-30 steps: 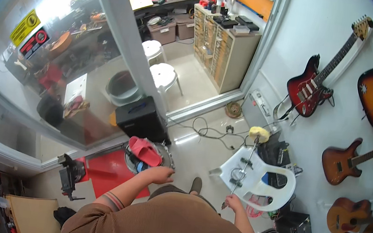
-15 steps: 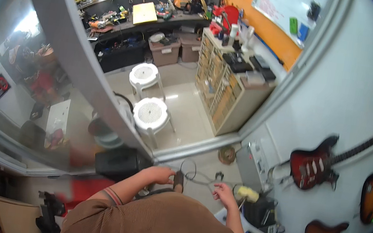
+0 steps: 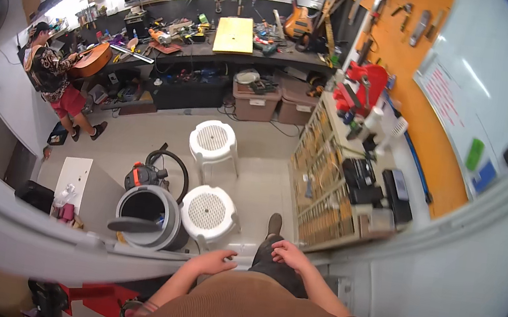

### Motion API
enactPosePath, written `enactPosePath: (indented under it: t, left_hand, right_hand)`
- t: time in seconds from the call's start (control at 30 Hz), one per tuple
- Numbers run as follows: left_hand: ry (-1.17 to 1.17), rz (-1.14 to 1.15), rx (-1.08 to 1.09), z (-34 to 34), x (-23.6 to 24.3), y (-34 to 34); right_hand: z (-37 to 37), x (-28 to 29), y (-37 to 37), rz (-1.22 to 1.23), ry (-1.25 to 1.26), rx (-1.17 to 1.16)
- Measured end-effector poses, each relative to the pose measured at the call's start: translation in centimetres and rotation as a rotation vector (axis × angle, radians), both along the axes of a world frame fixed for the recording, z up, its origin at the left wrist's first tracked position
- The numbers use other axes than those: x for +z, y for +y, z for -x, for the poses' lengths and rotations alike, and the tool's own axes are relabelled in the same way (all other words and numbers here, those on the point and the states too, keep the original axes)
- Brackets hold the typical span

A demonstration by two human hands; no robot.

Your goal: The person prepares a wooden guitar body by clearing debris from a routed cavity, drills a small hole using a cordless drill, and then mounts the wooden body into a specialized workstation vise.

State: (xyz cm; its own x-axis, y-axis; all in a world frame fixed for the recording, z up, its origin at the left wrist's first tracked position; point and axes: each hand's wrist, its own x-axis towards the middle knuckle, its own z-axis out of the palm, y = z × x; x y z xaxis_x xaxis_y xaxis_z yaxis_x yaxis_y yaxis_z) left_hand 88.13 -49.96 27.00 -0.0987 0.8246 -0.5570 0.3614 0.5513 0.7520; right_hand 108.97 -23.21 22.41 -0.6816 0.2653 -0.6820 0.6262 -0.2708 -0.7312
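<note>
Looking straight down over a brown-sweatered torso into a guitar workshop. Left hand point(image 3: 216, 261) out in front, fingers loosely spread, gripping nothing, hovering just below a white perforated stool point(image 3: 209, 211). Right hand point(image 3: 289, 253) close beside it, fingers curled loosely, also empty, resting on or just above the dark trouser leg point(image 3: 271, 258) — can't tell which. Dark shoe point(image 3: 274, 224) poking out beyond that leg, on the pale floor next to the stool.

Second white stool point(image 3: 212, 142) further off, same perforated top. Grey round bin point(image 3: 147, 216) touching-close to the near stool on its left, with a shop vacuum point(image 3: 142, 177) and its black looped hose right behind it. White window frame point(image 3: 89, 241) sweeping across the lower left, bent by the lens.

Off to the right, a wooden drawer cabinet point(image 3: 326, 194) with black cases and clutter on top, plus a red vise-looking thing point(image 3: 363, 86) at its far end. Orange pegboard wall point(image 3: 427, 85) behind it hung with tools, whiteboard point(image 3: 470, 78) beside.

Far end: long dark workbench point(image 3: 217, 51) piled with tools, yellow board point(image 3: 235, 34) lying flat on it, orange guitar body point(image 3: 297, 23) leaning at the back. Two plastic storage bins point(image 3: 255, 101) tucked underneath. Another person point(image 3: 53, 77) far left, in red shorts, holding an acoustic guitar point(image 3: 90, 60) at the bench. Red stand point(image 3: 91, 297) at the bottom edge, mostly hidden.
</note>
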Motion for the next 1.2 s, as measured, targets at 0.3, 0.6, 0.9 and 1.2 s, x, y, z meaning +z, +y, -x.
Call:
enactPosePath:
  t: [0.3, 0.6, 0.9, 1.2]
  left_hand:
    - [0.273, 0.424, -0.112, 13.3, -2.6, 16.2]
    - [0.398, -0.166, 0.490, 28.9, 13.0, 33.7]
    - [0.285, -0.192, 0.559, 42.0, 10.6, 40.1]
    - [0.257, 0.023, 0.521, 54.5, 6.3, 42.3]
  right_hand:
    - [26.7, -5.9, 14.2, -0.174, 0.243, 0.300]
    - [45.7, 4.7, 26.9, -0.058, 0.583, 0.210]
    - [58.1, 8.2, 41.4, 0.023, 0.456, 0.077]
    - [74.7, 4.5, 51.9, -0.070, 0.342, 0.291]
